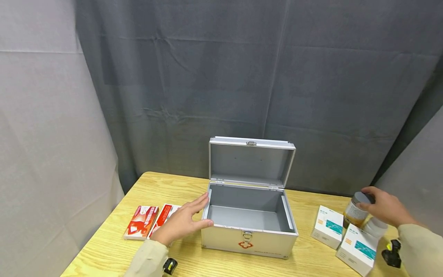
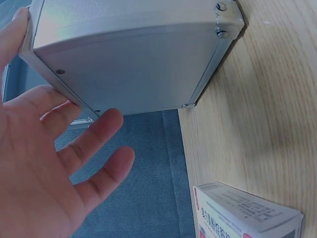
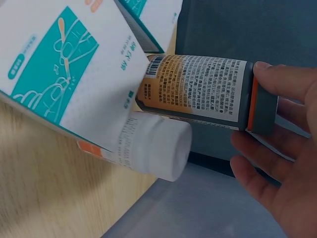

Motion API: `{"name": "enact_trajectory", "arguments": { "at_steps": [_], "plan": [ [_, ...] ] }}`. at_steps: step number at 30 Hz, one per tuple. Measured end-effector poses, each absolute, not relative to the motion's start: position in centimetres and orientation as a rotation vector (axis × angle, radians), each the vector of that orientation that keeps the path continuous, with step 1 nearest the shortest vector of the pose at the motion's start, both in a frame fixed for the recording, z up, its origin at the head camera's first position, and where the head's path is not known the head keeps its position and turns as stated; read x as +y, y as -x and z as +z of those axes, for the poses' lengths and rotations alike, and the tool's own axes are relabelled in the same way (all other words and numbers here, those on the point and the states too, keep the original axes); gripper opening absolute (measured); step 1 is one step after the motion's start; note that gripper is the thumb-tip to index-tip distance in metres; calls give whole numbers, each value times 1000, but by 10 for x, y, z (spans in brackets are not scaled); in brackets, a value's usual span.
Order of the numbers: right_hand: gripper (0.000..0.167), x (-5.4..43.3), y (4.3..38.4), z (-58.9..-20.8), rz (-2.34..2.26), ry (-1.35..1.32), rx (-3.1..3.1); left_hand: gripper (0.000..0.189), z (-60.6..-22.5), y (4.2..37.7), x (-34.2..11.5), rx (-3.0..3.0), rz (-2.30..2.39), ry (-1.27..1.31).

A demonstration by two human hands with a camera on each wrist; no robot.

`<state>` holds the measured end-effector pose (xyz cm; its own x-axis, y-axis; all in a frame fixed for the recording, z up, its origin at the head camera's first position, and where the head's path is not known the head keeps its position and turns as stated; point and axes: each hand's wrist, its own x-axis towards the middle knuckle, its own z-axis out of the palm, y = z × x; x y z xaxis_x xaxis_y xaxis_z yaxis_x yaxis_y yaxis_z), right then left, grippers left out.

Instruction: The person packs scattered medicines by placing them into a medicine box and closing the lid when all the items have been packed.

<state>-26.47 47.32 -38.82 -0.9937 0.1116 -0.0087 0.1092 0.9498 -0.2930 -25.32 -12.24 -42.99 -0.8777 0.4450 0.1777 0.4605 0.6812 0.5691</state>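
My right hand grips the dark cap of a supplement bottle from above; in the right wrist view its label is white and orange. Close beside that bottle stands a white pill bottle, partly behind a white-and-teal medicine box. On the left, my left hand is at the left wall of a silver first-aid case, fingers fairly straight. The left wrist view shows its fingertips along the case's side panel. The case lid is up.
Another white-and-teal box lies near the bottles. Left of the case are two red-and-white medicine boxes, one partly hidden by my left hand. A grey curtain hangs behind the wooden table.
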Motion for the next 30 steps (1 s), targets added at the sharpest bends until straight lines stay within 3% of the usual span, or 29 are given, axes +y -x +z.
{"name": "enact_trajectory", "arguments": {
  "at_steps": [15,30],
  "plan": [
    [76,454,241,-353,432,95,-2998,80,-431,253,-120,-2864,-976,758],
    [69,393,227,-329,409,-149,-2908,81,-433,254,-121,-2859,-967,762]
  ]
}}
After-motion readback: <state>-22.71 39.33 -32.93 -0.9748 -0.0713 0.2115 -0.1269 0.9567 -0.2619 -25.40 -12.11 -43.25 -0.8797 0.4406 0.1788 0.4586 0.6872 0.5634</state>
